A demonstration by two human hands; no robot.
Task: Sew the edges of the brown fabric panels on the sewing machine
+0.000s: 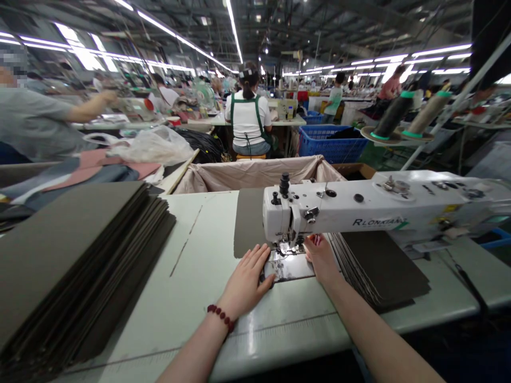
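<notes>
Dark fabric panel [249,221], long axis hidden behind the sewing machine [335,205], lies just beyond the nearer left hand [248,274], spread flat; right hand [320,259] curled, grip unclear.

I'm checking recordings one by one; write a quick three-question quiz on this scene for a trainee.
1. True or false: the beaded bracelet is on the right wrist.
2. What lies flat just beyond the left hand? A) scissors; B) a dark panel; C) a tape measure.
3. Fill in: the right hand is close to the head of the white ____.

Key: 1. False, it is on the left wrist. 2. B. 3. Sewing machine.
</notes>
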